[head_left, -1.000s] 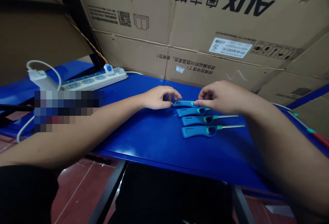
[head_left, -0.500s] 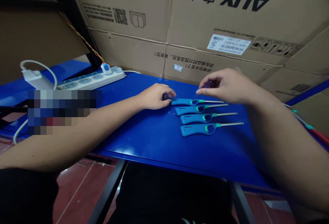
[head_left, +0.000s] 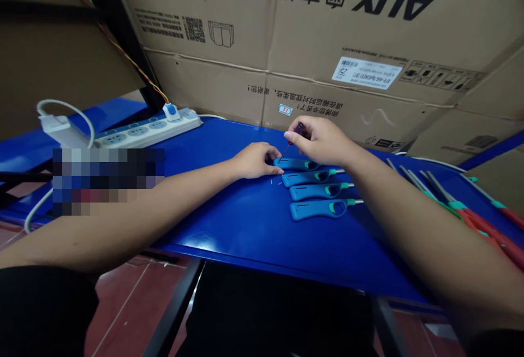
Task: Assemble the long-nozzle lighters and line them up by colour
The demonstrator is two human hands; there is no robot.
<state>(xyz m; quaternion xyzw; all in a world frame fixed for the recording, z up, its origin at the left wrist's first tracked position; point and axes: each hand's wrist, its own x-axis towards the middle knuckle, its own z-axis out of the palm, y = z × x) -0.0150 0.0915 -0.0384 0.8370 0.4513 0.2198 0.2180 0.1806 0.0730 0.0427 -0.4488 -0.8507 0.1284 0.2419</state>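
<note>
Several blue long-necked lighters with green triggers and metal tubes lie in a row on the blue tabletop (head_left: 229,220). My left hand (head_left: 254,161) pinches the butt end of the farthest lighter (head_left: 295,165). In my right hand (head_left: 323,141) is a small screwdriver (head_left: 301,129) with a dark purple-red handle, its thin shaft slanting down to the butt of that lighter. Whether the tip touches a screw is too small to tell. Nearer me lie a second lighter (head_left: 306,178), a third lighter (head_left: 313,190) and the nearest lighter (head_left: 313,210). My right forearm hides some of their tubes.
Red-handled lighters (head_left: 483,228) lie at the right, partly behind my right arm. A white power strip (head_left: 151,128) with a plugged-in cord sits at the back left. A large cardboard box (head_left: 229,78) stands along the back edge. Tiny white bits lie near the lighters' butts.
My right hand has moved left with the screwdriver, from above the farthest lighter's trigger end to its butt. My left fingers have closed on that butt. Red lighters at right have come into sight.
</note>
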